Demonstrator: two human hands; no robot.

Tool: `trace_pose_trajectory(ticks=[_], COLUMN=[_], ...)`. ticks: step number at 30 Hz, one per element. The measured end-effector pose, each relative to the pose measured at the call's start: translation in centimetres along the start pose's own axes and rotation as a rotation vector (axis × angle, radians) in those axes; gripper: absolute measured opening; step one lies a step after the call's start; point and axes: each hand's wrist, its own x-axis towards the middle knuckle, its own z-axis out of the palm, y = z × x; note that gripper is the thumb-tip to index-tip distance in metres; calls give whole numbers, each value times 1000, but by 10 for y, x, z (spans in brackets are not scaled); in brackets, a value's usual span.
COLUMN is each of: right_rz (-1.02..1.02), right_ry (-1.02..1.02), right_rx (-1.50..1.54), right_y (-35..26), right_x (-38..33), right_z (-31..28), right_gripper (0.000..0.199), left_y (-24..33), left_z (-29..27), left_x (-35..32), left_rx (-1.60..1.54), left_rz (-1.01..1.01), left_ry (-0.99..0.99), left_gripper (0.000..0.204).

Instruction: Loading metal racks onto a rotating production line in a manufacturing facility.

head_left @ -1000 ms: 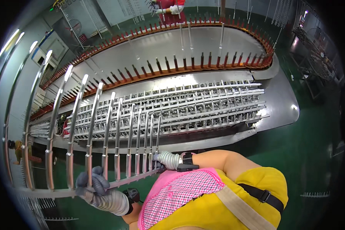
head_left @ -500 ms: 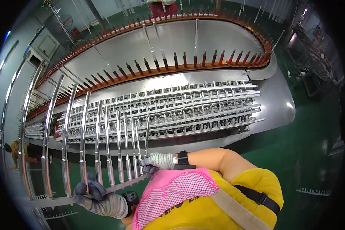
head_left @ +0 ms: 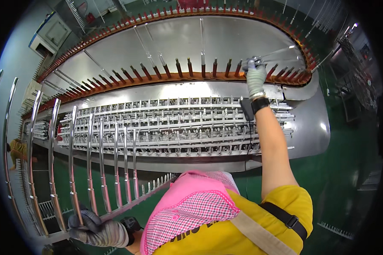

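Note:
My gloved left hand is closed around a long rack bar at the lower left. A row of shiny chrome tubes stands upright on it, while short bare pegs show at its right end. My gloved right hand reaches far over the conveyor's near side, among its dark red upright holders. Thin shiny tubes, blurred by motion, stick out of it to the right. How the fingers meet them is partly hidden.
Metal racks with small pegs lie stacked between me and the oval conveyor. A few tubes stand on conveyor holders. Another person in yellow is at the far left. A wall cabinet hangs at the back left.
My right hand has moved from the rack's right end up to the conveyor with shiny tubes. Bare pegs now show where tubes stood. My left hand has shifted slightly left and down with the rack.

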Motion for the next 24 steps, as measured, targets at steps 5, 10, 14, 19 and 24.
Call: trace_pose_trajectory(ticks=[5, 10, 14, 19, 24], right_rz=[-149, -393, -389, -214, -147], right_ry=[-165, -184, -172, -310, -468], right_rx=[-368, -687, -751, -804, -281], right_y=[-12, -5, 33, 25, 27], right_x=[22, 14, 15, 1, -29], right_z=[36, 70, 90, 95, 47], right_gripper=[17, 21, 20, 19, 23], left_y=[-3, -8, -11, -13, -9], left_z=[-4, -3, 4, 9, 25], left_x=[-1, -3, -4, -6, -19], left_rx=[46, 44, -3, -39, 171], left_rz=[21, 15, -4, 15, 72], left_ry=[-57, -132, -234, -342, 35], left_gripper=[35, 35, 34, 34, 34])
